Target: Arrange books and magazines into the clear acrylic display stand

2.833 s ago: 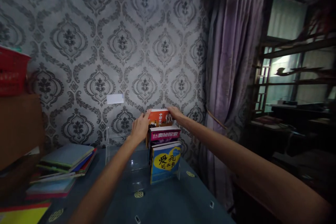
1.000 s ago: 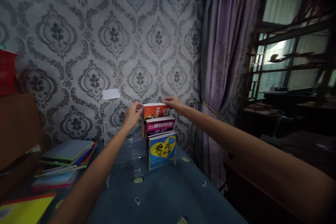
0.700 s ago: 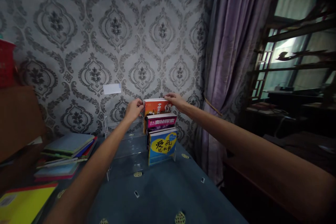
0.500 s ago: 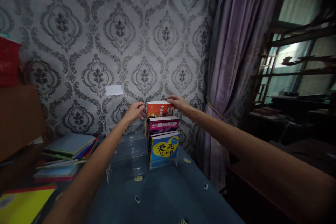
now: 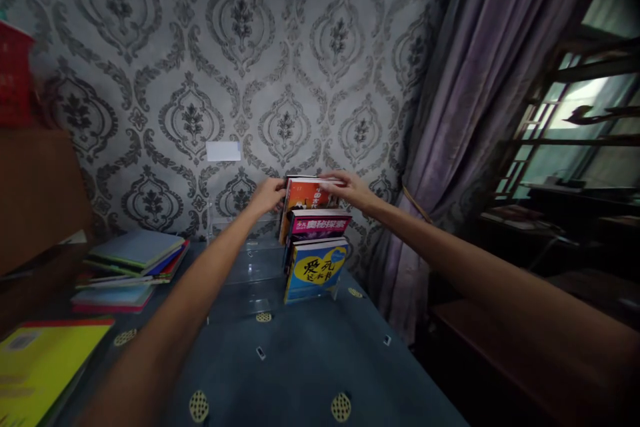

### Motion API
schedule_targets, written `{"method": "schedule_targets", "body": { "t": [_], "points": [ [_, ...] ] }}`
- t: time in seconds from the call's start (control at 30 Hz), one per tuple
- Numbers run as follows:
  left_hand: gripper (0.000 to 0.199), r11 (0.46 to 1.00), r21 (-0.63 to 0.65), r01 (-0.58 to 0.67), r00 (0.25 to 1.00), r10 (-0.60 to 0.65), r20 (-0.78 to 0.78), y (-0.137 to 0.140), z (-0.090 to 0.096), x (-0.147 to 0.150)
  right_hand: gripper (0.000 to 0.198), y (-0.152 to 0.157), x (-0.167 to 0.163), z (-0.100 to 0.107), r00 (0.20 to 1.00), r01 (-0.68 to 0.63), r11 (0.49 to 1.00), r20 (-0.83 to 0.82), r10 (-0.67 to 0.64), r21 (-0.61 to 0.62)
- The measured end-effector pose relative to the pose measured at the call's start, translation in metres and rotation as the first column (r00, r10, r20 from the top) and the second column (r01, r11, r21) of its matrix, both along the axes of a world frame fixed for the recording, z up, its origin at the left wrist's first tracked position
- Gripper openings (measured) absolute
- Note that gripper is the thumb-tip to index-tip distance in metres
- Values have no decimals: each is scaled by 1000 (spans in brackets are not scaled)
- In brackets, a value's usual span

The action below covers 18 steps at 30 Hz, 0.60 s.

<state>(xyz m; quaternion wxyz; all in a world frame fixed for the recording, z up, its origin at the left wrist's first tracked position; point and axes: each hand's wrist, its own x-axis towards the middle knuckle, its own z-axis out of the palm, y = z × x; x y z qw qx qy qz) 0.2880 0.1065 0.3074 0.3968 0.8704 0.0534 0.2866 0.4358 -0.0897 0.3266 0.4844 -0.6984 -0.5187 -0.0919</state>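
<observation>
An orange book (image 5: 303, 195) stands at the back of a stepped, clear plastic rack (image 5: 250, 291), its top tipped slightly. My left hand (image 5: 269, 196) has its fingers bent against the book's left edge. My right hand (image 5: 353, 191) grips the upper right corner, fingers across the front of the cover. A dark edge, perhaps of another book, shows just behind the orange one. In front of it, one step lower, is a purple and pink book (image 5: 320, 223). Lowest and nearest stands a blue book (image 5: 315, 273) with a yellow heart on its cover.
On the left of the dark blue tablecloth (image 5: 280, 373) lie a stack of books (image 5: 135, 255) and a yellow book (image 5: 50, 363). Beyond them are a cardboard box (image 5: 40, 193) and a red basket (image 5: 14, 77). A patterned wall and purple curtain (image 5: 465, 80) stand behind.
My view has tilted down and shifted a little. The right fingers now come further over the front of the orange book, and the left hand sits closer against its edge.
</observation>
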Motion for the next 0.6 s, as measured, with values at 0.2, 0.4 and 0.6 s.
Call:
{"method": "schedule_targets", "body": {
  "t": [0.2,0.4,0.6],
  "points": [
    [13,946,113,-304,945,284,165,11,4,-18,32,8,16,-2,995,35,999,95,-35,-5],
    [12,850,240,-469,866,389,313,14,13,-51,27,28,27,6,984,143,986,117,-133,-89],
    [14,763,264,-590,791,483,376,3,13,-76,27,29,31,13,996,86,990,39,-82,-113]
  ]
}}
